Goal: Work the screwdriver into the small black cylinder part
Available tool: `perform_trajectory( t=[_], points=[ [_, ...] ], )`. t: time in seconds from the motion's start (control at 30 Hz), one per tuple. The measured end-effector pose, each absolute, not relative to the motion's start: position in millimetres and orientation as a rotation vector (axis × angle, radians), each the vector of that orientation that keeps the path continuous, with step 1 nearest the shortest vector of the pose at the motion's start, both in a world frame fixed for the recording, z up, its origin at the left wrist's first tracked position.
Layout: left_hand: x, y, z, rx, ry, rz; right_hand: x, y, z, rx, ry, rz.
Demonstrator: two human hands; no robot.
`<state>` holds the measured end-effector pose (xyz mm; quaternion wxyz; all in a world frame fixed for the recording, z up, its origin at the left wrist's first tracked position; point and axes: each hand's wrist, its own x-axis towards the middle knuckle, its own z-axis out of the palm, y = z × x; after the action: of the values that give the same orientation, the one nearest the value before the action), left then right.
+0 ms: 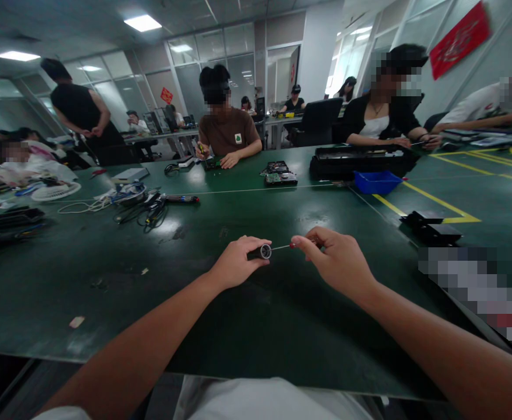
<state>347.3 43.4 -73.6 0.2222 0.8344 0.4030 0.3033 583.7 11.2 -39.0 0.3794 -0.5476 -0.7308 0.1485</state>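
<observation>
Holding a black cylinder [256,254], the left hand [235,262] has its grip closed around it, nearer the wearer than the blue bin [376,184] and left of it. The right hand [341,261] pinches a thin-shafted tool [281,247], tip at the cylinder's open, ringed end; contact cannot be told. The bin's contents are indiscernible; behind it lies a long black housing [347,162], and left, circuit boards [280,175].
</observation>
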Motion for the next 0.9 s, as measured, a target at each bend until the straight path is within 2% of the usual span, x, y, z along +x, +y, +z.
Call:
perform_trajectory(
  t=[0.2, 0.5, 0.9],
  points=[
    [345.7, 45.4, -74.6, 2.301, 1.138, 0.837, 581.9, 8.1, -40.7, -1.17, -1.984, 0.57],
    [347.8, 42.7, -74.2, 2.33, 1.148, 0.794, 583.8, 10.2, -44.9, -1.255, -1.955, 0.497],
    [349.6, 42.7, -73.1, 2.358, 1.161, 0.776, 581.5, 8.6, -45.3, -1.221, -1.902, 0.629]
  ],
)
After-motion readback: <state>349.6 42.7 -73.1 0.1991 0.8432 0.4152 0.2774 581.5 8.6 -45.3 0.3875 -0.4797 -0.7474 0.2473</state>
